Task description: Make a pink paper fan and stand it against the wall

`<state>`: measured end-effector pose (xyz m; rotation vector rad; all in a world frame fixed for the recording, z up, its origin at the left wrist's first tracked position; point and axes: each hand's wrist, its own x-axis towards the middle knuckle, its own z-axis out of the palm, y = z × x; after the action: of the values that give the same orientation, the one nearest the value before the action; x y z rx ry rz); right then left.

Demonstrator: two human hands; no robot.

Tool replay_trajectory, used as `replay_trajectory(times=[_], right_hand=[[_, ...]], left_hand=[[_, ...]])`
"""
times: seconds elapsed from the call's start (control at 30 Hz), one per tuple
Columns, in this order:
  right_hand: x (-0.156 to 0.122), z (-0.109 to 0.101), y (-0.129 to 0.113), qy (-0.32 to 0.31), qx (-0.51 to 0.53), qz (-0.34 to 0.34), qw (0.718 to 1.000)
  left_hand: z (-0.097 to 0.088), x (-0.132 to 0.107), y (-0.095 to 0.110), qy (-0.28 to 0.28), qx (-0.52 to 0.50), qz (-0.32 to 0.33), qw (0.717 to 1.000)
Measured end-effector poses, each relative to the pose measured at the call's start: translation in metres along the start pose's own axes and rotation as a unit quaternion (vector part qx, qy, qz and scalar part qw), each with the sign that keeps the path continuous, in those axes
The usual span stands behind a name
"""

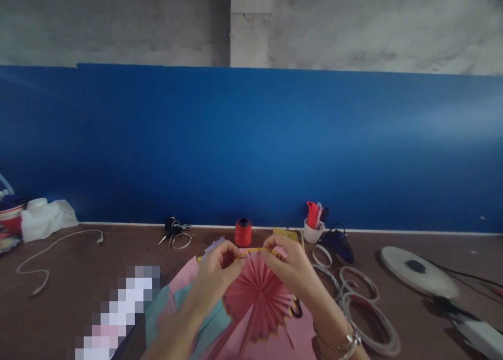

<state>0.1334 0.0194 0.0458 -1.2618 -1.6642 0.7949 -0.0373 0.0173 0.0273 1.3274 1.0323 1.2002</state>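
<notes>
A pleated pink paper fan (261,292) with a yellow and dark edge is spread into a near-round shape in front of me. At its upper left rim, my left hand (220,263) pinches the folds between thumb and fingers. My right hand (285,255) grips the upper right rim in the same way, a short gap from the left. Under the fan lie sheets of pink paper (302,331) and light blue paper (157,315). A dark curved piece (297,308) shows beside the fan's right edge.
Behind my hands stand a red thread spool (243,233) and a white cup (313,231) holding scissors and pens. Keys (173,229) lie left, a white cable (58,239) farther left. Coiled strips (365,313) and a round white disc (418,271) sit right. A blue partition (251,140) closes the back.
</notes>
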Motion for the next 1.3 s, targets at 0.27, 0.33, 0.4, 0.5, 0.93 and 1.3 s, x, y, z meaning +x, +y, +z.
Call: replay_trajectory(times=[0.27, 0.33, 0.4, 0.5, 0.93, 1.3], right_hand=[[0.001, -0.005, 0.002, 0.008, 0.026, 0.015, 1.000], [0.001, -0.006, 0.002, 0.009, 0.021, 0.014, 1.000], [0.002, -0.007, 0.003, 0.012, 0.015, 0.015, 1.000], [0.004, -0.009, 0.006, 0.010, 0.035, -0.001, 0.999], [0.013, -0.004, 0.016, -0.010, 0.258, 0.055, 0.964], [-0.001, -0.001, -0.003, 0.010, 0.263, 0.023, 0.965]], left_hand=[[-0.001, -0.001, 0.003, -0.027, -0.072, -0.023, 0.997], [-0.001, -0.001, 0.002, -0.030, -0.100, -0.033, 0.994], [-0.001, 0.000, 0.000, -0.024, -0.107, -0.045, 0.993], [-0.001, 0.001, 0.000, -0.009, -0.136, -0.060, 0.989], [-0.010, 0.010, -0.007, 0.140, -0.305, -0.003, 0.942], [-0.016, -0.009, 0.031, 0.108, -0.095, 0.029, 0.989]])
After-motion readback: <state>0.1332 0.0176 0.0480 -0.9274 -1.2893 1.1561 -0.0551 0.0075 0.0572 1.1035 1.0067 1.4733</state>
